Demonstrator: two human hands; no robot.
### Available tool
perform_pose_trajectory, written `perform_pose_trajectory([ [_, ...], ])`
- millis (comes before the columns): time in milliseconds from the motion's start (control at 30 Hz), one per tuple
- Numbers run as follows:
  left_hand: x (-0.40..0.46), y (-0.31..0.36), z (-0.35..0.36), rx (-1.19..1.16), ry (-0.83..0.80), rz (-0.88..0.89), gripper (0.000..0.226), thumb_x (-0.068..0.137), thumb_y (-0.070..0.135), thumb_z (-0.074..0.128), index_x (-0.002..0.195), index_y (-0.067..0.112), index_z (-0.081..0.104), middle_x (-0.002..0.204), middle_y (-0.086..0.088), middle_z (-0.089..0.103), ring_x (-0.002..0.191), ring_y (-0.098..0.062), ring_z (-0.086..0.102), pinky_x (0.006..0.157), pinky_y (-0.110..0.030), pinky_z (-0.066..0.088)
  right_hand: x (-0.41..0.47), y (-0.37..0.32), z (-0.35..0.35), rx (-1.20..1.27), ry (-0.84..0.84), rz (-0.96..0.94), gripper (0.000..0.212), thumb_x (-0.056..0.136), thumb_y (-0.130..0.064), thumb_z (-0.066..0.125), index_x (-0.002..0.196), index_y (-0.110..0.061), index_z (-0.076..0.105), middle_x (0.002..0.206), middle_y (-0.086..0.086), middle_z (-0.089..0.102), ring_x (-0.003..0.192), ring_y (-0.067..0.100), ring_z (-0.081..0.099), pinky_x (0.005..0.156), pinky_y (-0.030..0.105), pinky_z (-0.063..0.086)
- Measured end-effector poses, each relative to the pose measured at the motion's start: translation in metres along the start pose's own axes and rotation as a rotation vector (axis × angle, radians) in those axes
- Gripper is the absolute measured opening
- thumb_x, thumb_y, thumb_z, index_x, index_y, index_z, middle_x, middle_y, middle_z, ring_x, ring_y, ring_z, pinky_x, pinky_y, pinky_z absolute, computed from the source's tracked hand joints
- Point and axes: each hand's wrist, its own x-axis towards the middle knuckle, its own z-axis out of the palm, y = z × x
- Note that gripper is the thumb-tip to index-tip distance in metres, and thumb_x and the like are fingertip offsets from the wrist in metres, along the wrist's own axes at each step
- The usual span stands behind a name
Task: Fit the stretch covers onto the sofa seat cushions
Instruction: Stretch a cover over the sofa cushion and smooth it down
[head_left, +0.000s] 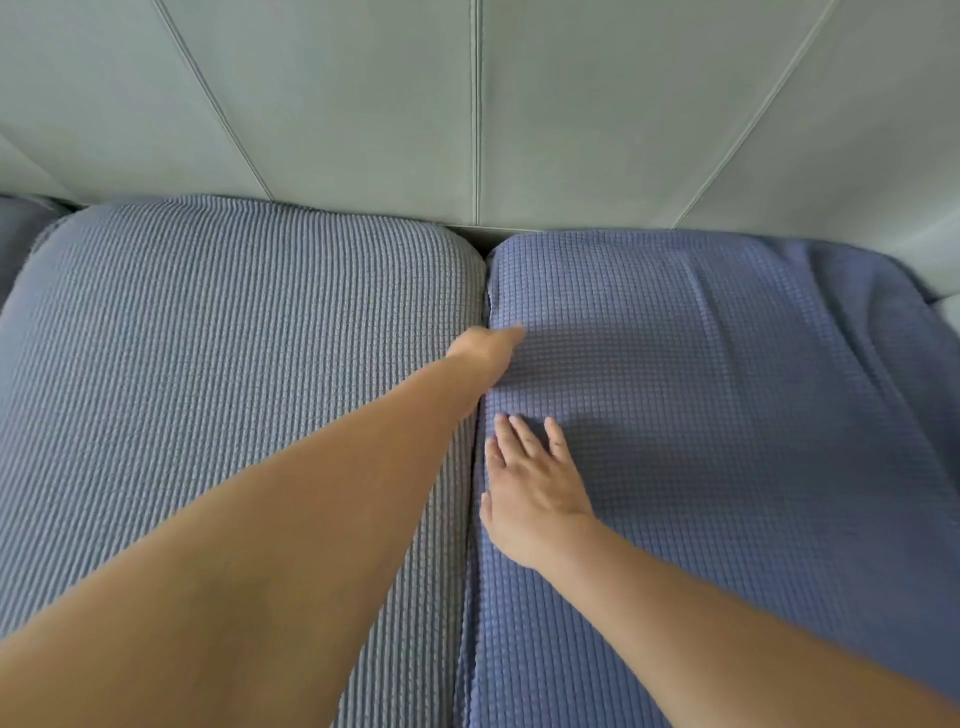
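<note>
Left hand (485, 353) reaches into the seam between two blue covered cushions (234, 338), grip indeterminable; right hand (530, 493) lies flat, fingers spread, on the right cover (727, 389).

Seam: narrow gap between left cushion (234, 374) and right cushion (727, 415); left hand (485, 351) pushes into it, fingers hidden.
Right hand (530, 499): flat on right cushion, just beside the seam.
Backrest (478, 104): walls off the rear, touching both cushions.
Cushion tops: open on both sides of the arms.
</note>
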Motion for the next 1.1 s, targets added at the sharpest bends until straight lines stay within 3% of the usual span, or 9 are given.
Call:
perform_pose_trajectory([
  [133, 0.018, -0.007, 0.0, -0.221, -0.087, -0.092, 0.058, 0.097, 0.049, 0.045, 0.139, 0.009, 0.047, 0.134, -0.004, 0.053, 0.108, -0.016, 0.05, 0.1, -0.032, 0.034, 0.026, -0.008, 0.014, -0.045, -0.108, -0.072, 0.061, 0.091, -0.027, 0.042, 0.147, -0.007, 0.029, 0.16, 0.004, 0.009, 0.146, 0.019, -0.015, 0.113, 0.054, -0.018],
  [233, 0.021, 0.001, -0.008, -0.22, -0.113, -0.108, 0.061, 0.099, 0.052, 0.04, 0.14, 0.008, 0.044, 0.109, -0.001, 0.055, 0.09, -0.015, 0.05, 0.086, -0.03, 0.038, 0.028, -0.008, 0.006, -0.001, -0.104, -0.089, 0.052, 0.093, -0.027, 0.041, 0.141, -0.007, 0.041, 0.156, 0.005, 0.023, 0.147, 0.018, -0.005, 0.115, 0.053, -0.013],
  [300, 0.017, 0.015, -0.013, -0.161, -0.094, -0.073, 0.067, 0.096, 0.057, 0.04, 0.142, 0.008, 0.043, 0.121, -0.006, 0.055, 0.106, -0.022, 0.052, 0.097, -0.033, 0.039, 0.023, 0.0, -0.005, 0.106, -0.001, -0.093, 0.047, 0.096, -0.029, 0.038, 0.136, -0.008, 0.047, 0.151, 0.004, 0.033, 0.147, 0.02, 0.008, 0.118, 0.048, -0.007],
  [400, 0.024, 0.034, -0.018, -0.104, -0.027, 0.015, 0.072, 0.092, 0.061, 0.039, 0.142, 0.009, 0.042, 0.141, -0.014, 0.049, 0.128, -0.031, 0.047, 0.111, -0.048, 0.033, 0.026, 0.019, -0.025, 0.159, 0.149, -0.012, 0.055, 0.097, -0.031, 0.035, 0.147, -0.007, 0.029, 0.157, 0.008, 0.021, 0.147, 0.023, 0.009, 0.12, 0.045, -0.002],
  [533, 0.04, 0.046, -0.01, -0.159, 0.012, 0.007, 0.068, 0.095, 0.057, 0.037, 0.139, 0.006, 0.047, 0.133, -0.013, 0.054, 0.123, -0.03, 0.05, 0.11, -0.048, 0.034, 0.056, 0.037, -0.036, 0.151, 0.104, 0.048, 0.07, 0.097, -0.032, 0.037, 0.151, -0.005, 0.002, 0.16, 0.008, -0.009, 0.147, 0.023, -0.008, 0.12, 0.043, -0.005],
  [733, 0.065, 0.04, 0.006, -0.231, 0.019, -0.05, 0.071, 0.094, 0.058, 0.034, 0.147, 0.011, 0.037, 0.151, -0.01, 0.039, 0.136, -0.029, 0.038, 0.115, -0.045, 0.026, 0.086, 0.032, -0.015, 0.038, 0.018, -0.07, 0.066, 0.094, -0.03, 0.039, 0.151, -0.007, 0.014, 0.161, -0.001, 0.0, 0.146, 0.018, -0.016, 0.114, 0.051, -0.017],
  [867, 0.061, 0.048, 0.002, -0.189, 0.025, -0.032, 0.067, 0.098, 0.054, 0.031, 0.148, 0.009, 0.036, 0.15, -0.012, 0.039, 0.137, -0.03, 0.037, 0.116, -0.045, 0.025, 0.079, 0.037, -0.027, 0.147, 0.116, -0.069, 0.057, 0.095, -0.031, 0.039, 0.147, -0.008, 0.029, 0.159, 0.001, 0.017, 0.147, 0.017, -0.002, 0.118, 0.047, -0.008],
  [967, 0.068, 0.063, -0.006, -0.104, 0.11, 0.008, 0.064, 0.1, 0.05, 0.029, 0.141, 0.004, 0.045, 0.141, -0.017, 0.049, 0.13, -0.034, 0.045, 0.112, -0.044, 0.032, 0.081, 0.053, -0.043, 0.16, 0.224, 0.029, 0.063, 0.096, -0.033, 0.037, 0.151, -0.008, 0.016, 0.159, 0.004, 0.012, 0.148, 0.021, 0.001, 0.119, 0.048, -0.006],
  [1100, 0.079, 0.069, -0.009, 0.002, 0.172, 0.019, 0.065, 0.098, 0.051, 0.028, 0.132, 0.001, 0.053, 0.134, -0.019, 0.054, 0.122, -0.035, 0.051, 0.108, -0.044, 0.039, 0.101, 0.057, -0.04, 0.084, 0.112, 0.044, 0.067, 0.098, -0.034, 0.034, 0.152, -0.007, 0.004, 0.161, 0.002, -0.004, 0.147, 0.021, -0.009, 0.117, 0.05, -0.012],
])
